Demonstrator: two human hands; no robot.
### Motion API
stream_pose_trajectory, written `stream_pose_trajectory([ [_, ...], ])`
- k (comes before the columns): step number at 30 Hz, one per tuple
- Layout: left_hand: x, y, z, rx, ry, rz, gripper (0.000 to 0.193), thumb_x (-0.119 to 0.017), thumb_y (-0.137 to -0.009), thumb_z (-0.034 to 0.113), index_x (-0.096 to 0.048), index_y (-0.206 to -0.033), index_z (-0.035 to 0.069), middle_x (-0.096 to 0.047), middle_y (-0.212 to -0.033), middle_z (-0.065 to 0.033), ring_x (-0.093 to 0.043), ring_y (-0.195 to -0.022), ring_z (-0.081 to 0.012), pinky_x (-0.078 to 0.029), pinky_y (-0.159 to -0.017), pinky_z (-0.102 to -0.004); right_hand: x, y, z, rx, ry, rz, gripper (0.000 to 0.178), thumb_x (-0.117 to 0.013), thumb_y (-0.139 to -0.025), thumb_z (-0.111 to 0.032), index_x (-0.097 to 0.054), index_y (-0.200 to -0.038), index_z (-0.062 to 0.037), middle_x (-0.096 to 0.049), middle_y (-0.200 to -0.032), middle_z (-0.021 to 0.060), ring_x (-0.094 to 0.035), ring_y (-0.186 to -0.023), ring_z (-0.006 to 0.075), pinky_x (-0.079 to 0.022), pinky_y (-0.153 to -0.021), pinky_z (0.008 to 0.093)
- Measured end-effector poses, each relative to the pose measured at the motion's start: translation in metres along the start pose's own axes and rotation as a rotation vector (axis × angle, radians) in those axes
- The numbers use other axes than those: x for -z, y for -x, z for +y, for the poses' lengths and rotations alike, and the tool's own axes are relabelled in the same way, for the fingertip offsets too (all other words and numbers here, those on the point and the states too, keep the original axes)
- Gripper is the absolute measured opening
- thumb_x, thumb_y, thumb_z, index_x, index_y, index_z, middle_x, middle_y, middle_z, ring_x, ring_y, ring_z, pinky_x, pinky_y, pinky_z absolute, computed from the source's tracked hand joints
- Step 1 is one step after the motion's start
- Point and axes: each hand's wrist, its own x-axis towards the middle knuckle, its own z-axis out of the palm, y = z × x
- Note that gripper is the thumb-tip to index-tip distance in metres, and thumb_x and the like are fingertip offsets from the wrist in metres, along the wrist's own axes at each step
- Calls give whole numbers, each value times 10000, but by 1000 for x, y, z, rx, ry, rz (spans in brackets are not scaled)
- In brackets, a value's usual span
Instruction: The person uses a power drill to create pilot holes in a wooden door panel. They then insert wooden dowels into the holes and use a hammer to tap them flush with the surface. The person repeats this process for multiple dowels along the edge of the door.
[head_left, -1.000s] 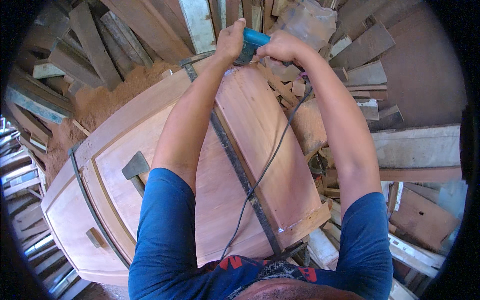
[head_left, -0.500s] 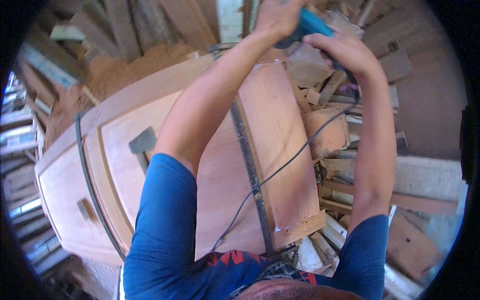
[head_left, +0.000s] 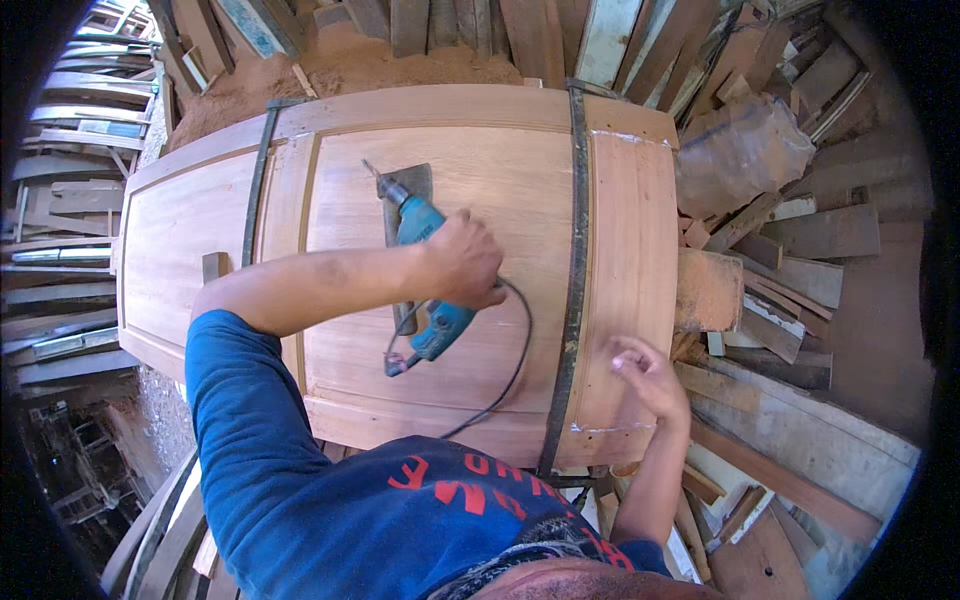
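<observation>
Closed around the body of a teal corded drill (head_left: 441,325), my left hand (head_left: 462,262) is over the middle of a pale wooden panelled door (head_left: 480,150). The drill's bit points to the far left. Whether the drill rests on the door or hangs just above it, I cannot tell. Beneath it lies a tool with a flat dark head (head_left: 418,180) and a handle, partly covered by the drill. My right hand (head_left: 652,385) is empty above the door's near right corner, its fingers loosely bent and apart, slightly blurred.
Two dark bar clamps cross the door, a right clamp (head_left: 578,250) and a left clamp (head_left: 258,185). A small wood block (head_left: 214,266) sits on the left panel. The drill's cord (head_left: 522,350) loops toward me. Sawdust (head_left: 400,65) and stacked offcuts (head_left: 800,270) surround the door.
The drill has come from the door's far right end to its middle, in my left hand. My right hand has let go of it and drawn back toward me. My view has shifted too.
</observation>
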Motion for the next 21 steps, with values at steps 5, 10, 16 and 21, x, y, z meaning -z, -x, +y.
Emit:
stream_pose_trajectory([
  [5,-59,-1,25,-212,-210,7,476,-569,-886,509,-773,-775,94,-746,-855,-101,-665,-929,-262,-434,-863,-431,-42,11,41,-24,-3,-58,444,-721,-966,-184,-616,-1345,23,-676,-905,5,-617,-841,88,-516,-799,278],
  [10,-93,-49,49,-256,-240,48,410,-620,-839,482,-794,-890,114,-761,-910,-87,-679,-923,-268,-428,-890,-433,-76,26,39,-77,69,-88,452,-729,-958,-208,-622,-1323,36,-667,-859,28,-612,-802,96,-516,-704,280],
  [16,-92,-56,65,-280,-89,245,414,-738,-782,412,-752,-998,59,-673,-1164,-146,-625,-1110,-281,-457,-934,-443,-84,73,87,-50,96,-1,452,-723,-952,-228,-633,-1311,32,-684,-869,65,-624,-807,135,-523,-755,311],
  [21,-93,-18,97,-164,175,517,421,-778,-779,280,-680,-1114,45,-564,-1311,-161,-560,-1218,-317,-460,-988,-472,-86,116,132,-13,117,47,452,-707,-955,-241,-640,-1313,27,-714,-910,92,-641,-845,163,-527,-815,332],
])
